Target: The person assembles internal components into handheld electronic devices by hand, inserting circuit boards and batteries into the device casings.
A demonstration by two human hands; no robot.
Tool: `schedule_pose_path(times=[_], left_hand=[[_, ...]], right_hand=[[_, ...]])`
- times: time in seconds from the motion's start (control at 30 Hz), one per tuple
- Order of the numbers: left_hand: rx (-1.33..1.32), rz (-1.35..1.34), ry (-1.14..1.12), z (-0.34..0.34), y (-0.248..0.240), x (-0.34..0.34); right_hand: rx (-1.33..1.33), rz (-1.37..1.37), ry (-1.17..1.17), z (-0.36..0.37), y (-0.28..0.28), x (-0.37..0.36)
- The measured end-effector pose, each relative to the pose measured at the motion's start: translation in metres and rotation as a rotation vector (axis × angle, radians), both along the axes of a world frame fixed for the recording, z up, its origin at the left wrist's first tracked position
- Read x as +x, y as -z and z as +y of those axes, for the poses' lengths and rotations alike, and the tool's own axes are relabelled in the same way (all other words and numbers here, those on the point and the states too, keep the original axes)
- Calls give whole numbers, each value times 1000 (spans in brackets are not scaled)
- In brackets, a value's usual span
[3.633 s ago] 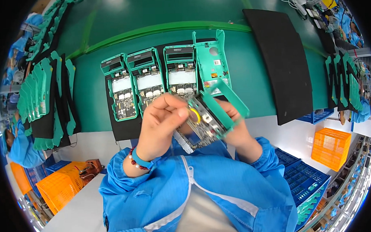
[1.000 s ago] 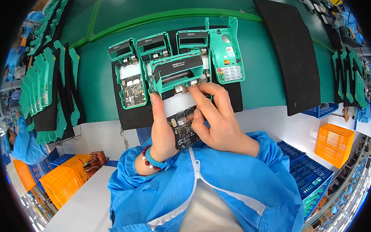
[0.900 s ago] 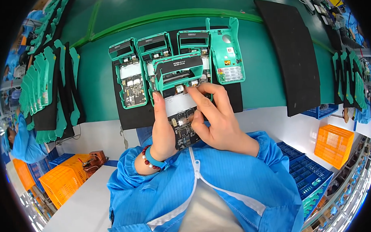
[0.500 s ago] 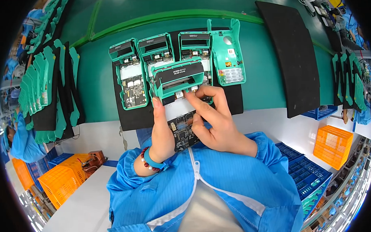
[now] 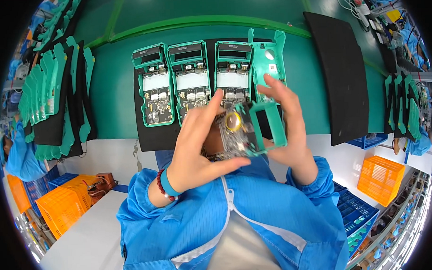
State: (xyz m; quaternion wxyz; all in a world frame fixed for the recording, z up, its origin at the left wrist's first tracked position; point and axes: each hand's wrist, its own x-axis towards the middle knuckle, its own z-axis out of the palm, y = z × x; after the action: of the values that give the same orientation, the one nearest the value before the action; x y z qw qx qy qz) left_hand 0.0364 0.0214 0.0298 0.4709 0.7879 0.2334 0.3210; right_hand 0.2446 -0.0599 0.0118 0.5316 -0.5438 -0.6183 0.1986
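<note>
A circuit board with a teal frame [image 5: 282,128] at one end is between my hands, turned on its side and smeared by motion. Its face with a round yellow-ringed part [image 5: 233,121] shows. My left hand [image 5: 195,145] curves round the bare end, thumb below and fingers above. On the framed end rests my right hand [image 5: 292,127], its upper fingers raised and its thumb partly hidden behind the frame. Beyond lie teal housings with boards in them: a left one [image 5: 157,106], a middle one [image 5: 190,81] and a right one [image 5: 233,79]. Beside them is a teal shell [image 5: 260,69], partly covered by my fingers.
Under the housings lies a black foam mat [image 5: 154,143] on the green table [image 5: 113,115]. Black foam sheets [image 5: 342,83] lie at the right. Teal shells stand stacked at the left [image 5: 45,93] and far right. Orange crates [image 5: 66,199] and blue crates [image 5: 354,211] flank me.
The framed board has been turned sideways, swinging its frame to the right and showing its other face. My right hand has left its parts and moved to the frame.
</note>
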Motion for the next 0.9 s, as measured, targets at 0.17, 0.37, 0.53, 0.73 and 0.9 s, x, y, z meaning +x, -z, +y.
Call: schedule_pose_path(times=[0.17, 0.37, 0.53, 0.73, 0.9], left_hand=[[351, 1, -42, -3, 0, 0], [463, -37, -10, 1, 4, 3], [239, -9, 39, 3, 0, 10], [-865, -152, 497, -1, 28, 31], [-681, -213, 334, -9, 26, 62]], right_hand=[[119, -130, -11, -10, 19, 6], [168, -173, 7, -11, 19, 10], [253, -341, 50, -13, 11, 25], [216, -58, -247, -24, -12, 39], [-6, 182, 179, -42, -30, 83]])
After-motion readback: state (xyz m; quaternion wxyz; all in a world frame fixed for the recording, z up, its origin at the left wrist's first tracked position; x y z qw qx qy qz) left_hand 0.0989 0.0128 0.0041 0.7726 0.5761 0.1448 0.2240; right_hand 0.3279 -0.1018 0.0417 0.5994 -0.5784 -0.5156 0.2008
